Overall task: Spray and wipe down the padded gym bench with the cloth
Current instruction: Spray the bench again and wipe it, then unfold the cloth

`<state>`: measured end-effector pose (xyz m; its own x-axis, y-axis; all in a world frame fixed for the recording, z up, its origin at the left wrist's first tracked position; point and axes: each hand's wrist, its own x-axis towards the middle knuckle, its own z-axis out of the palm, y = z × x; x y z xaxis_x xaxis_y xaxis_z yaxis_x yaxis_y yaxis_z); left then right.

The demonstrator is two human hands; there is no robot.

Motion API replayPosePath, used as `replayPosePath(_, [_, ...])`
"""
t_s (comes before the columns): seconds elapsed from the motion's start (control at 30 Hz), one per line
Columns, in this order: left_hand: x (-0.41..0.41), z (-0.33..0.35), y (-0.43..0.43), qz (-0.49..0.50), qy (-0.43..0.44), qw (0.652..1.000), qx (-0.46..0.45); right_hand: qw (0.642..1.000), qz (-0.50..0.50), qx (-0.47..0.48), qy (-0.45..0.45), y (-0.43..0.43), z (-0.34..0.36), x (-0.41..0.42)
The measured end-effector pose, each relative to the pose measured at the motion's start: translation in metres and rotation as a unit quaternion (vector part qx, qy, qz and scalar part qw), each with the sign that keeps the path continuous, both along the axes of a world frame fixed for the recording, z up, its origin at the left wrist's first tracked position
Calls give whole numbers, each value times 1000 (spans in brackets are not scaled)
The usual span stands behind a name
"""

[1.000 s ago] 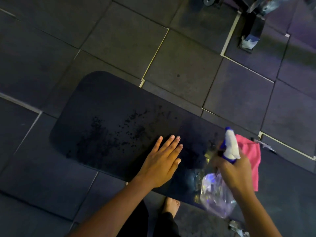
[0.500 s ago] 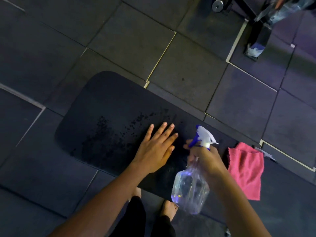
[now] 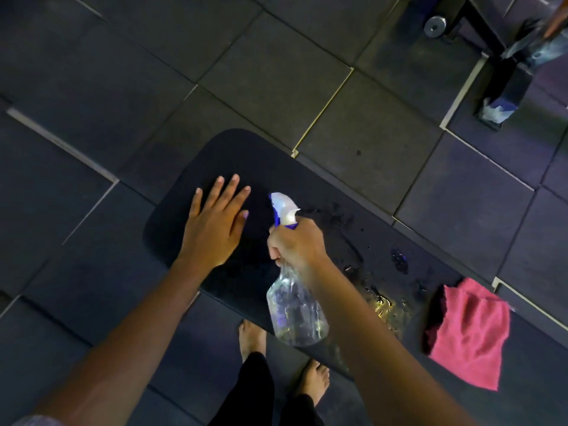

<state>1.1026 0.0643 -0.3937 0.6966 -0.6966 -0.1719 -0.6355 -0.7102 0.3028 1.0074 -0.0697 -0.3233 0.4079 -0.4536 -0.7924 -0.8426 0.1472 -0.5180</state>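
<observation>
A: Bench [image 3: 353, 250], black and padded, runs from the centre off toward four o'clock, its far end cut off; dark wet spatter [image 3: 384, 290] shines at its middle.

B: Hands?

A: Two. Left hand [image 3: 215, 222] lies flat at its rounded end, fingers spread. Right hand [image 3: 296, 244] is wrapped round the neck of one clear spray bottle [image 3: 295, 309].

B: Cloths?

A: One pink cloth [image 3: 470, 333], crumpled on the pad at four o'clock. Gear at one o'clock is blurred.

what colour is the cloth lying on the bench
Pink; the cloth shows clearly in the head view, lying on the dark bench.
</observation>
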Motion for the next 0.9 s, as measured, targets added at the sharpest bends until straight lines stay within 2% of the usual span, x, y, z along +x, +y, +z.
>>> replayPosePath(0.3, [-39,1,50,52,15,999,-5,980,187,-57,31,57,-6,-38])
replayPosePath(0.47, [-83,1,58,13,16,1000,0,979,176,-83,61,56,-11,-95])
replayPosePath(0.57, [-106,3,49,-41,22,999,-6,982,129,-118,77,47,-8,-128])
replayPosePath(0.9, [-181,13,-18,-152,78,984,-43,984,82,-109,113,17,8,-197])
